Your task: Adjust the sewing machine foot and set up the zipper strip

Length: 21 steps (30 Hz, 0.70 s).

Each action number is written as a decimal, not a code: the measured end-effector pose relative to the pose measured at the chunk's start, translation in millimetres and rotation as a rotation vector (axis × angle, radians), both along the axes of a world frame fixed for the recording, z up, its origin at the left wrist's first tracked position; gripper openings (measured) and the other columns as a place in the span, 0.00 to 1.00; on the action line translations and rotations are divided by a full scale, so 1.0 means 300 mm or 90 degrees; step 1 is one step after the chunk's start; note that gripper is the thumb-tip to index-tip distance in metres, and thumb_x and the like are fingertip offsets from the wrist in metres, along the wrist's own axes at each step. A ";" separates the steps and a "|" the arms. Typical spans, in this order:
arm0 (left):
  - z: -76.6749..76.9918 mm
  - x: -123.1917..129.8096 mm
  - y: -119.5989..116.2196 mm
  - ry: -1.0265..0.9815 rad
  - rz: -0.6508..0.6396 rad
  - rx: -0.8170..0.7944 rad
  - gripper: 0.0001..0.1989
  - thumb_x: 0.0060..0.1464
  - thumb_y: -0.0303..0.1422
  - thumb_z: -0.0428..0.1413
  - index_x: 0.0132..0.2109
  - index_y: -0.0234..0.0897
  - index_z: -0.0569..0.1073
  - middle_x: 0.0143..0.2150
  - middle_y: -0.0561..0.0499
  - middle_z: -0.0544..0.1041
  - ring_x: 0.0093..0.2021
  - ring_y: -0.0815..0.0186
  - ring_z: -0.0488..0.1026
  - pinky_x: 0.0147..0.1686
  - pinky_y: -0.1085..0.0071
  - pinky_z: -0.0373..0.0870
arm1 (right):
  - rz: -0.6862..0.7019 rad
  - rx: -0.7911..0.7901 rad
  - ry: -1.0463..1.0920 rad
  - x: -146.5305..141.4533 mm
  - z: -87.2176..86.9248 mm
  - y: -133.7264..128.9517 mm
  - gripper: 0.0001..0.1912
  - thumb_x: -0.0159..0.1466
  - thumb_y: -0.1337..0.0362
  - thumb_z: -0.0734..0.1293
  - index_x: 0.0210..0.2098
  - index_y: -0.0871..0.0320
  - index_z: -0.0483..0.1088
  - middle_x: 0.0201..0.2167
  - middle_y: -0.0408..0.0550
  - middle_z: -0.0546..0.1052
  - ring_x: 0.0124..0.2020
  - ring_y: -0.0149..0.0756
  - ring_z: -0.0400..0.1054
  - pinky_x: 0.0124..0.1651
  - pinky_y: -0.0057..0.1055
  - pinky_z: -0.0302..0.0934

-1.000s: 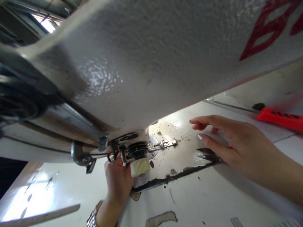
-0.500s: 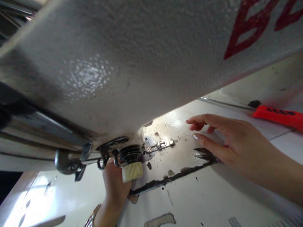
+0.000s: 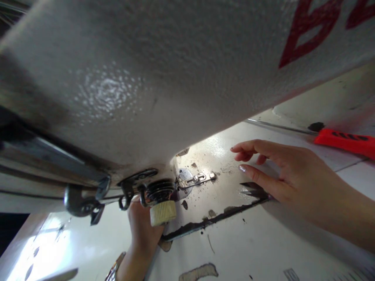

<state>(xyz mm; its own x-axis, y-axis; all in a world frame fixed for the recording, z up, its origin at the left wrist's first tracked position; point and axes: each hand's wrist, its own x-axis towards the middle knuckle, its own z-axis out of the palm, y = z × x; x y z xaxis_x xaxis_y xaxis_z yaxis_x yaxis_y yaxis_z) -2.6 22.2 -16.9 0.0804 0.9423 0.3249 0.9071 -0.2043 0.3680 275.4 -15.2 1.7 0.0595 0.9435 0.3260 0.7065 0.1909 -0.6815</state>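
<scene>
The white textured arm of a sewing machine (image 3: 131, 78) fills the top of the view. Below it hangs a cream ribbed tension knob (image 3: 163, 213) on a black spring stack. My left hand (image 3: 143, 230) is behind the knob, its fingers hidden, so I cannot tell what it grips. My right hand (image 3: 281, 171) is spread open in the air under the arm, holding nothing. Just beneath its fingers lie dark pointed blades (image 3: 254, 190), probably thread snips, partly hidden by the hand.
A red-handled screwdriver (image 3: 344, 141) lies at the right, its steel shaft pointing left. A small metal latch (image 3: 195, 180) sits on the chipped white machine bed (image 3: 234, 249). A metal bracelet (image 3: 115, 271) circles my left wrist.
The view has tilted and shifted, so the machine arm and knob sit further left in the frame. Both hands keep nearly the same pose.
</scene>
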 end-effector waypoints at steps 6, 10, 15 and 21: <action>0.001 0.003 -0.001 -0.050 0.042 -0.061 0.08 0.39 0.38 0.55 0.25 0.39 0.73 0.26 0.51 0.77 0.29 0.59 0.74 0.25 0.68 0.68 | -0.015 0.000 -0.008 0.006 -0.002 -0.003 0.13 0.54 0.69 0.65 0.39 0.52 0.66 0.32 0.40 0.75 0.27 0.28 0.67 0.24 0.26 0.58; 0.009 0.016 0.001 -0.061 0.046 -0.068 0.07 0.40 0.37 0.54 0.25 0.38 0.73 0.25 0.51 0.77 0.29 0.59 0.74 0.22 0.71 0.67 | -0.015 -0.010 -0.006 0.009 -0.008 0.000 0.13 0.54 0.69 0.65 0.39 0.52 0.65 0.31 0.39 0.74 0.27 0.28 0.67 0.21 0.24 0.55; 0.003 0.015 0.001 -0.059 0.048 -0.062 0.08 0.42 0.37 0.53 0.26 0.39 0.73 0.25 0.51 0.77 0.29 0.60 0.74 0.22 0.70 0.67 | -0.007 -0.011 0.002 0.004 -0.013 -0.001 0.13 0.54 0.70 0.65 0.39 0.52 0.65 0.33 0.40 0.75 0.29 0.30 0.68 0.29 0.29 0.61; 0.005 0.016 0.007 0.002 -0.017 -0.021 0.10 0.48 0.37 0.51 0.28 0.40 0.75 0.28 0.51 0.78 0.33 0.58 0.75 0.33 0.65 0.70 | 0.044 -0.037 0.007 -0.038 0.016 0.000 0.10 0.55 0.72 0.64 0.37 0.55 0.67 0.34 0.43 0.74 0.33 0.32 0.69 0.37 0.34 0.64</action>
<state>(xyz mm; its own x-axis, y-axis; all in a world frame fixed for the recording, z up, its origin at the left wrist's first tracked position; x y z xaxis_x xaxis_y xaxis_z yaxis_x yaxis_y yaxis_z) 2.4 24.2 -15.2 0.1062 0.9502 0.2930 0.9025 -0.2158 0.3726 263.9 -15.3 6.5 -0.0032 0.9630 0.2696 0.6849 0.1985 -0.7011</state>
